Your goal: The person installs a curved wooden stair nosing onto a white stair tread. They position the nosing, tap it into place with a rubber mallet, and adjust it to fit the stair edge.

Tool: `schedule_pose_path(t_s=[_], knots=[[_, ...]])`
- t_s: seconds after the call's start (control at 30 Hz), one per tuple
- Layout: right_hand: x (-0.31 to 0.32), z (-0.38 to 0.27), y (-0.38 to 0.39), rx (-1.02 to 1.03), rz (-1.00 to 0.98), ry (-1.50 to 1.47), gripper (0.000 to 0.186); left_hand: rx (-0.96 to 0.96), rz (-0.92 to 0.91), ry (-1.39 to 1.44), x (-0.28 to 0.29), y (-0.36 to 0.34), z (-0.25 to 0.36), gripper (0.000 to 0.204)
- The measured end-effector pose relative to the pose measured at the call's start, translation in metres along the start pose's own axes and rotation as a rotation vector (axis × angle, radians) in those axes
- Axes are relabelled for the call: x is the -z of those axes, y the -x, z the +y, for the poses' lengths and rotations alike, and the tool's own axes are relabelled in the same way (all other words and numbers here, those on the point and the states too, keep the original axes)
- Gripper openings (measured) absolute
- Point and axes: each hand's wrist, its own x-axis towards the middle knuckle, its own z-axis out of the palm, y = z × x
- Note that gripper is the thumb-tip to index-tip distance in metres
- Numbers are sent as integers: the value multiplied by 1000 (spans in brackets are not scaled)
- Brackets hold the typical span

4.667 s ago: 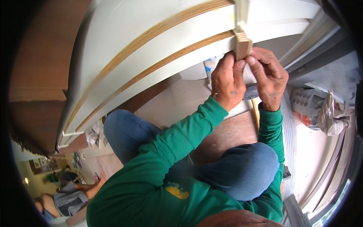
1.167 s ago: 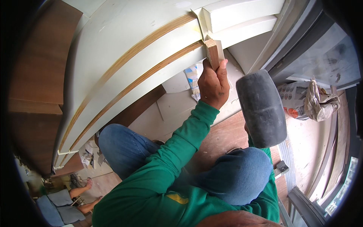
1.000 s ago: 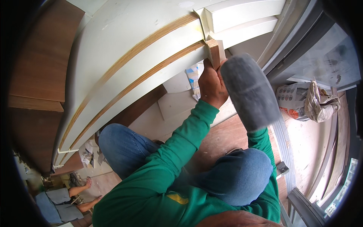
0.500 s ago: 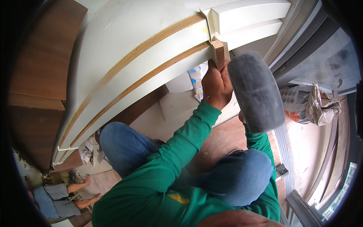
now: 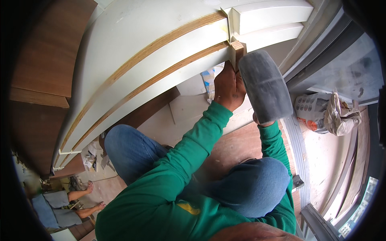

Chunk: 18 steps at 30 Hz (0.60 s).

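Observation:
My left hand (image 5: 230,86) is closed around a small wooden block (image 5: 237,52), held upright against the end of a white panel with bare wood edges (image 5: 161,82). A black rubber mallet (image 5: 266,86) has its big head just right of the block; whether they touch I cannot tell. Its handle is hidden behind the head. Only a little of my right hand (image 5: 265,121) shows below the mallet head, closed on the handle. White strips (image 5: 273,18) continue the panel on the far right, past a thin upright divider.
Brown wooden cabinetry (image 5: 40,80) stands at the left. A glass door with a grey frame (image 5: 341,60) and a crumpled printed bag (image 5: 321,112) are on the right. Another person's legs (image 5: 76,205) show at the lower left. A metal floor track (image 5: 295,152) runs beside my right knee.
The mallet head has moved up and left, closer to the wooden block. My left hand still holds the block at the panel's end. The whole view has shifted slightly.

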Motion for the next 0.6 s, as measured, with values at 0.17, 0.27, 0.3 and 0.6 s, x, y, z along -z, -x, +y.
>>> schedule_pose_path(t_s=[0.17, 0.27, 0.3, 0.6], knots=[[-2, 4, 2, 22, 3, 28, 36, -133, 14, 40, 0, 0, -8, 54], [-5, 6, 7, 32, 0, 44, 36, -227, 60, -25, 6, -2, -2, 45], [-3, 3, 10, 27, 4, 49, 36, -198, 47, 3, 6, -3, -2, 46], [-7, 9, 7, 57, 22, 86, 35, -149, 32, 103, 7, -5, 0, 39]])
